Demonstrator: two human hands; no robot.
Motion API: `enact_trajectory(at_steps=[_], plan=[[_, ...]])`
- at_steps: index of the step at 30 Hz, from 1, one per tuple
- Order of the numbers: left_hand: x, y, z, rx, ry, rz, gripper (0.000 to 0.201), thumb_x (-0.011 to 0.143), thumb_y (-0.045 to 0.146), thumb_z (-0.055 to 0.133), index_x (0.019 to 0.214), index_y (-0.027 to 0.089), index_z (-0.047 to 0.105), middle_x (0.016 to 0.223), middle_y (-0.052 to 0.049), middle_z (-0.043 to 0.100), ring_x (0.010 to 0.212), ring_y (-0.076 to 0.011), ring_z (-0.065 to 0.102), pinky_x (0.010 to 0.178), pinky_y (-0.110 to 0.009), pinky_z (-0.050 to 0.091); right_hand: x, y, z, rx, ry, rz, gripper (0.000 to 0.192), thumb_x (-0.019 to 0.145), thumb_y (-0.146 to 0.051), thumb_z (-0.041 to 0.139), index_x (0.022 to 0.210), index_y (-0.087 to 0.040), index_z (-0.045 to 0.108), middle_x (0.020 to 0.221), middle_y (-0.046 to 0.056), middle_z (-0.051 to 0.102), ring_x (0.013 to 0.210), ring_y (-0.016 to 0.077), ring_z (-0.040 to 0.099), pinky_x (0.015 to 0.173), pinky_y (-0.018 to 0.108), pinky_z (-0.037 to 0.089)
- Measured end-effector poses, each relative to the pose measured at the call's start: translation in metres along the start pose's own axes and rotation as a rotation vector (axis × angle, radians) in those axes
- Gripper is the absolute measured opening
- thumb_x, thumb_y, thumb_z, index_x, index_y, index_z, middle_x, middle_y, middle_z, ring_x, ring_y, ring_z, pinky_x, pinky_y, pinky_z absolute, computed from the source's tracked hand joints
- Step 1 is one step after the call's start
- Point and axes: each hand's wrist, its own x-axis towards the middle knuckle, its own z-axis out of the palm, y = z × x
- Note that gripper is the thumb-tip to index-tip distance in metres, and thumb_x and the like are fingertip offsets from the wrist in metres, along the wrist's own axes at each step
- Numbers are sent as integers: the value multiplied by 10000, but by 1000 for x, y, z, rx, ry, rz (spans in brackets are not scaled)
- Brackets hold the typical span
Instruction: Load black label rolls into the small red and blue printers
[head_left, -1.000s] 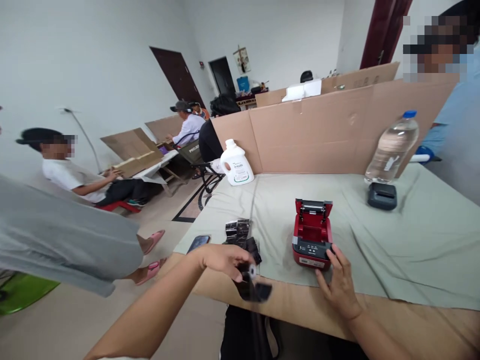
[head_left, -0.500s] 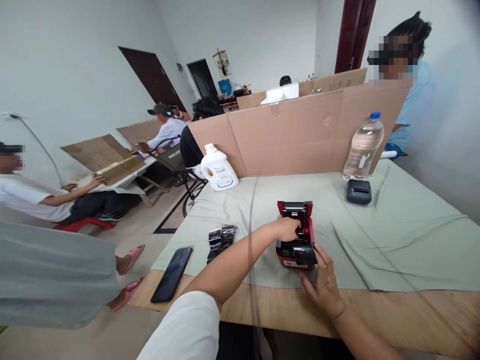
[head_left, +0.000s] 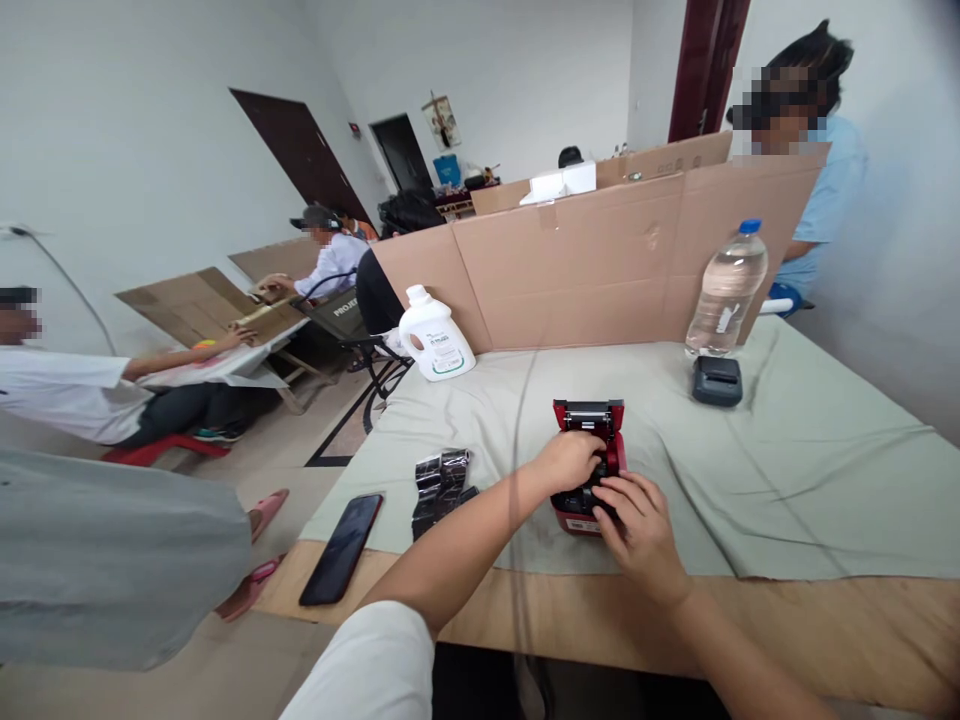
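A red and black label printer [head_left: 580, 524] stands on the cloth with its lid [head_left: 589, 414] raised. My left hand [head_left: 574, 460] reaches in from the left, its fingers bent into the black interior; the fingertips are partly hidden, and what they pinch does not show. Over the front right corner lies my right hand [head_left: 637, 520], fingers stretched out above the opening and thumb apart near the front wall. The black strip that hung at the front is out of sight. Left of the printer, a shiny black strip of film or labels [head_left: 441, 485] lies folded.
A phone [head_left: 341, 550] lies at the table's left edge. A white jug [head_left: 439, 345], a large water bottle [head_left: 726, 290] and a small dark device [head_left: 717, 382] stand farther back, before a cardboard partition [head_left: 577, 270]. Other people sit at tables nearby; someone stands at the left.
My right hand has moved from the printer's right side up over its opening. The black strip overhanging the front is no longer visible there. My left hand has stayed inside, shifting slightly.
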Motion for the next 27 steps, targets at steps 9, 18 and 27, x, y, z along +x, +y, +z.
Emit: enact_trajectory(at_steps=[9, 18, 27], plan=[[-14, -31, -22, -215, 500, 4, 429, 941, 350, 420, 1325, 174, 495, 1398, -137, 493, 1326, -263, 410, 1100, -459, 335, -7, -14, 1, -182, -104, -113, 271, 881, -227, 563, 1137, -230, 650, 1116, 73, 689, 1080, 273, 540, 973, 489, 370], [-69, -8, 25, -238, 560, 83, 390, 977, 347, 322, 1127, 167, 633, 1110, -115, 638, 1129, -232, 538, 1016, -430, 357, -12, -13, -4, -214, -127, -142, 291, 888, -178, 531, 1148, -239, 646, 1104, 61, 688, 1021, 254, 546, 921, 441, 389], [-78, 1, 62, -247, 682, -4, 400, 939, 331, 354, 1187, 155, 614, 1200, -141, 630, 1241, -268, 510, 1027, -465, 330, 2, 11, 9, -202, -134, -77, 604, 834, -524, 602, 1293, -138, 536, 1216, 179, 616, 1136, 336, 545, 954, 501, 418]])
